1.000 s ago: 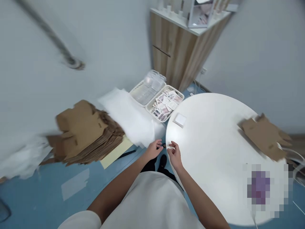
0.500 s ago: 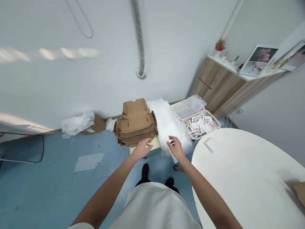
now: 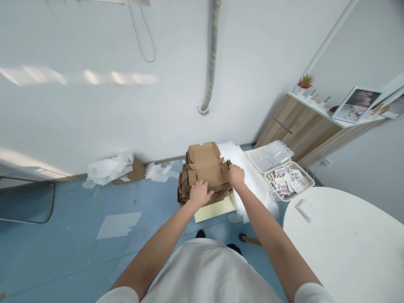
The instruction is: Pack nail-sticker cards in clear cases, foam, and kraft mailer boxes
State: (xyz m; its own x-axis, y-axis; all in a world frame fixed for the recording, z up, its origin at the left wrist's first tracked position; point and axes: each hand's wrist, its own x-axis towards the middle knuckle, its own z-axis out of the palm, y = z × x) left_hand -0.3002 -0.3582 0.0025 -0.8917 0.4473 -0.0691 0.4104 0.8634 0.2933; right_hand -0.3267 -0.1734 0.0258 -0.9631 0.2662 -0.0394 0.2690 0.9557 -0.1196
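Note:
A stack of flat brown cardboard box blanks lies on the blue floor against the wall. My left hand rests on the near left edge of the stack, fingers curled over the top blank. My right hand grips the right edge of the stack, fingers closed round the cardboard. A pale yellow sheet lies under the stack.
White foam sheets lie right of the stack, then two white baskets with clear lids and printed cards. A round white table with a small white card stands at right. Wooden cabinet behind; crumpled plastic at left.
My view swung left from the table to the floor. Both hands went forward from mid-air and came down on the cardboard stack.

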